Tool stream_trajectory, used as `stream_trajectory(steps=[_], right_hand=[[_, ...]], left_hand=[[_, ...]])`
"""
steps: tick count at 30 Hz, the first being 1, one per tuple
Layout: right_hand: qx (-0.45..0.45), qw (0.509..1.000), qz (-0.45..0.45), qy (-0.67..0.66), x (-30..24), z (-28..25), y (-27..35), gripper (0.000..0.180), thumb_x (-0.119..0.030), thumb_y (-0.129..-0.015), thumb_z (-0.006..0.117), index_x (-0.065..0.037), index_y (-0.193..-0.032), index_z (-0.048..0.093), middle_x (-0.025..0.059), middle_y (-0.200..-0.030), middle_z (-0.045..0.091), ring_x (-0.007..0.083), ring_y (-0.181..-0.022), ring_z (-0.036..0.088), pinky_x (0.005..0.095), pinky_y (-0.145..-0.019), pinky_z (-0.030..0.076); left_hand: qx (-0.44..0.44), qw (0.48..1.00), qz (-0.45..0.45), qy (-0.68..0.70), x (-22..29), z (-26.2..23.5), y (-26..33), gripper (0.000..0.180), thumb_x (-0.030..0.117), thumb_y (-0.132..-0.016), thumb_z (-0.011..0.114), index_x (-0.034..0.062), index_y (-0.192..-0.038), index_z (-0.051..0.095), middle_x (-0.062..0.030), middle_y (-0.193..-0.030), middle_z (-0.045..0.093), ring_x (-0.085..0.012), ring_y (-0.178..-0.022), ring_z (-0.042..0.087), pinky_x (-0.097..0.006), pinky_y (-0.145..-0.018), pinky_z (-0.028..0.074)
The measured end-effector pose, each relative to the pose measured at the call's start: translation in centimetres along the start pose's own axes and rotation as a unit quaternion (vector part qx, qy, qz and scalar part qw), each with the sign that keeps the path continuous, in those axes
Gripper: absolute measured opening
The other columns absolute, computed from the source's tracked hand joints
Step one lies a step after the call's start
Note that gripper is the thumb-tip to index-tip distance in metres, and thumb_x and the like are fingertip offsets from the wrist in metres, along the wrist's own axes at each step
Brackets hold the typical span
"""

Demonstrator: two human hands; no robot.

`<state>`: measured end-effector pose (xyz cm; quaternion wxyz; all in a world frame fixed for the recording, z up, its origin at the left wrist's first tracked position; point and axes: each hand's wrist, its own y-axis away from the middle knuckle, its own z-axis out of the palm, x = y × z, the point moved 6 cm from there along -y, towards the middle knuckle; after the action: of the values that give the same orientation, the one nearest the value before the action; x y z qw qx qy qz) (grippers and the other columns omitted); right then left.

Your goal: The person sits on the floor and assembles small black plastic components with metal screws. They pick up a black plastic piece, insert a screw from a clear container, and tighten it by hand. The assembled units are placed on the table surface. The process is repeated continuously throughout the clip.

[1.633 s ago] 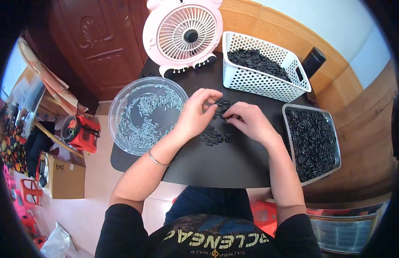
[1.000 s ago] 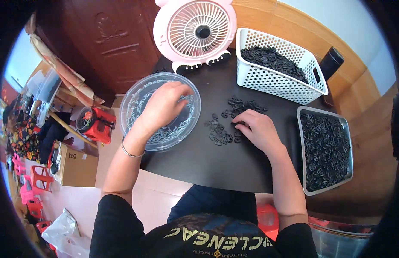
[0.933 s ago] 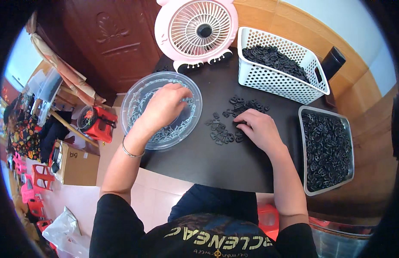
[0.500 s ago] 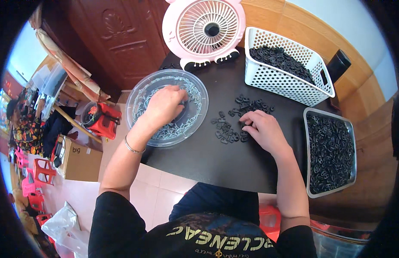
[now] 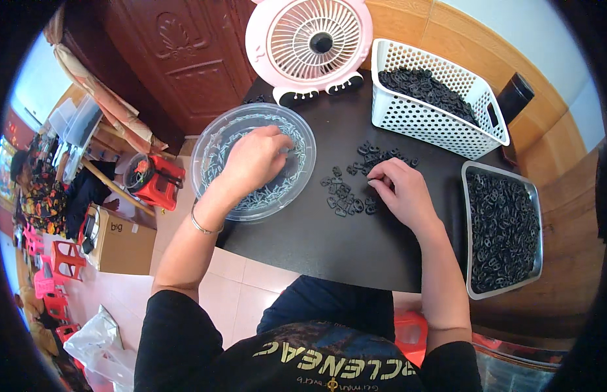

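Operator: Where is each hand working?

Inspector: The left hand (image 5: pixel 254 163) is reaching into the clear round bowl (image 5: pixel 212 140), fingers curled among small pale pieces (image 5: pixel 271 193); whether it is gripping one, I cannot tell. The right hand (image 5: pixel 398 193) is resting on the dark table (image 5: pixel 329 235), fingertips touching the loose black parts (image 5: pixel 346 196), none visibly clamped.

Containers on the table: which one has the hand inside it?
The round clear plastic bowl, holding small pale pieces. The left hand reaches into it. The white basket and the metal tray hold black pieces, and no hand is in them.
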<state>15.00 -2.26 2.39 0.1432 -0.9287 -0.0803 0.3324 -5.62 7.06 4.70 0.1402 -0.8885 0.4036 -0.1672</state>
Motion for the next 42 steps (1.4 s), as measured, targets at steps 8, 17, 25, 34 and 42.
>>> stream_trajectory(steps=[8,17,25,34,42], right_hand=[[0.003,1.0,-0.003,-0.007,0.2,0.2,-0.1,0.01,-0.007,-0.072,0.062,-0.006,-0.081,0.057,0.0055,-0.075,0.056,0.0207,-0.062,0.056,0.0312,-0.059,0.045],[0.004,0.998,0.032,-0.045,0.6,0.2,-0.1,0.011,-0.006,-0.072,0.062,-0.004,-0.082,0.057,0.007,-0.077,0.058,0.0189,-0.062,0.057,0.0294,-0.059,0.045],[0.058,0.981,0.03,-0.185,0.6,0.1,-0.1,0.019,-0.006,-0.073,0.065,-0.005,-0.091,0.061,0.0046,-0.076,0.06,0.0104,-0.061,0.057,0.0238,-0.055,0.045],[0.112,0.956,-0.01,-0.271,0.9,-1.6,-0.2,0.015,0.0,-0.075,0.061,-0.006,-0.088,0.064,0.0026,-0.08,0.059,0.0079,-0.065,0.055,0.0187,-0.057,0.043],[0.119,0.957,0.064,-0.255,2.4,-1.6,-0.1,0.006,-0.002,-0.077,0.059,-0.001,-0.082,0.055,0.0033,-0.076,0.059,0.0064,-0.065,0.055,0.0202,-0.058,0.045]], left_hand=[[-0.043,0.992,0.092,0.068,2.4,1.0,0.9,0.014,0.002,-0.064,0.061,0.0025,-0.078,0.06,-0.0099,-0.075,0.053,-0.028,-0.075,0.055,-0.036,-0.065,0.046],[-0.061,0.989,0.121,-0.063,3.7,1.1,0.3,0.012,0.004,-0.061,0.061,0.0038,-0.073,0.059,-0.0078,-0.068,0.052,-0.027,-0.069,0.056,-0.034,-0.057,0.046],[-0.037,0.958,0.026,0.284,7.0,1.5,-2.8,0.009,0.004,-0.067,0.062,0.0016,-0.076,0.063,-0.0039,-0.068,0.058,-0.0095,-0.058,0.054,-0.023,-0.052,0.043],[-0.144,0.856,-0.061,0.492,8.0,4.6,-5.2,0.007,0.005,-0.069,0.065,-0.0004,-0.074,0.065,-0.001,-0.067,0.061,-0.0028,-0.057,0.05,-0.019,-0.051,0.041],[-0.083,0.935,0.02,0.344,9.0,5.0,-4.6,0.019,0.005,-0.067,0.066,0.0019,-0.086,0.063,-0.0051,-0.07,0.061,-0.0109,-0.061,0.057,-0.025,-0.055,0.045]])
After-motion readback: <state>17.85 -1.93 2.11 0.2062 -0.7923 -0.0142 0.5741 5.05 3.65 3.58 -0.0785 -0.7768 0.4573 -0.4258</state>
